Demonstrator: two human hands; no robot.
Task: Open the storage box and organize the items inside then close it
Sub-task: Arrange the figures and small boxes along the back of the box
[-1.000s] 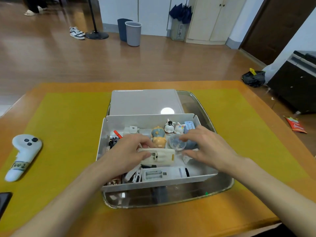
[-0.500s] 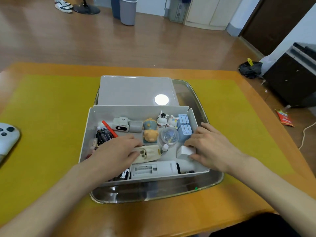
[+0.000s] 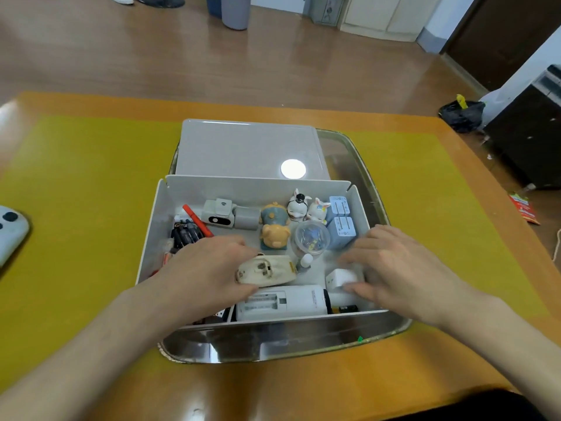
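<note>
The grey storage box [image 3: 151,226] stands open in a metal tray [image 3: 364,165], and its flat lid [image 3: 243,147] lies behind it. Inside are toy figurines [image 3: 274,229], a clear round container [image 3: 310,238], two blue cubes [image 3: 342,220], dark pens [image 3: 185,233], a grey device [image 3: 219,213] and a long white device [image 3: 282,303]. My left hand [image 3: 206,275] grips a worn cream-coloured gadget [image 3: 267,270] in the box's front half. My right hand [image 3: 397,268] is closed around a small white cube [image 3: 340,278] at the front right.
A yellow mat [image 3: 76,192] covers the orange table [image 3: 288,387]. A white game controller [image 3: 10,232] lies at the left edge. Beyond the table are the wooden floor, a grey bin [image 3: 235,10], a black bag [image 3: 463,112] and a dark cabinet [image 3: 528,129] at right.
My right hand came off the clear round container and closed on the small white cube. My left hand kept the cream gadget. The camera tilted down and nearer.
</note>
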